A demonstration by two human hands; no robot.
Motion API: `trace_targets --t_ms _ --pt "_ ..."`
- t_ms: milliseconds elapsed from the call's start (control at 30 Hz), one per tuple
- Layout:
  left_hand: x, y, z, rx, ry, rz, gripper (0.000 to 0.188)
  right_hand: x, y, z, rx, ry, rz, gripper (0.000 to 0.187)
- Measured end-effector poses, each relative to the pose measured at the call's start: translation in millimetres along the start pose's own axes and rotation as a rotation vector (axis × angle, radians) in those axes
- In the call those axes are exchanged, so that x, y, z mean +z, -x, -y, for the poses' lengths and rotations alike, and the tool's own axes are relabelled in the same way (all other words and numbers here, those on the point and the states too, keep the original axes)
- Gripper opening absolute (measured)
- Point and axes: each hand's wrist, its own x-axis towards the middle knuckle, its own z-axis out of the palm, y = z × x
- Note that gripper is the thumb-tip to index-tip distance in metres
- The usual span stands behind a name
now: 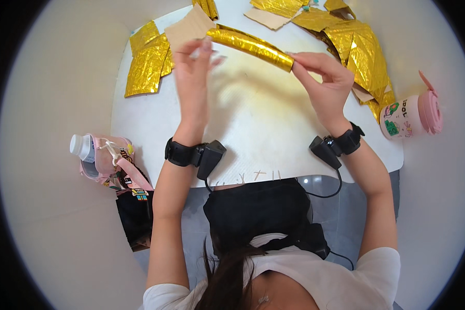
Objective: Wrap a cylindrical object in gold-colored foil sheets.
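Note:
A long, narrow piece of gold foil sheet [250, 46], curled or folded lengthwise, is held up above the white table. My right hand [325, 75] pinches its right end between thumb and fingers. At the other end, my left hand [192, 64] is slightly blurred, its fingers apart, with one fingertip at the foil's left edge; no firm grip shows there. Just behind my left hand lies a beige sheet [189, 27], close to several crumpled gold foil pieces [144, 70]. Both wrists wear black straps with small black devices.
More gold foil pieces [364, 57] are heaped at the far right of the white table [263, 134]. A pink-lidded cup [405, 118] is at the right edge. By the left edge, a pink bag [111, 157] holds a white-capped bottle [81, 146]. Pale walls rise on both sides.

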Motion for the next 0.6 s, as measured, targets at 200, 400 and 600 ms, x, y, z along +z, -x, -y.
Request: trace_targets --t_ms 200,400,600 --pt "20 20 -5 -0.592 0.615 0.367 0.046 6 6 2 -0.009 -0.055 0.139 0.017" --pt "17 21 3 -0.609 0.56 0.323 0.044 6 7 -1 0.036 0.03 0.222 0.019" --pt "19 26 3 -0.593 0.563 0.364 0.044 10 8 -3 0.219 -0.207 0.283 0.016"
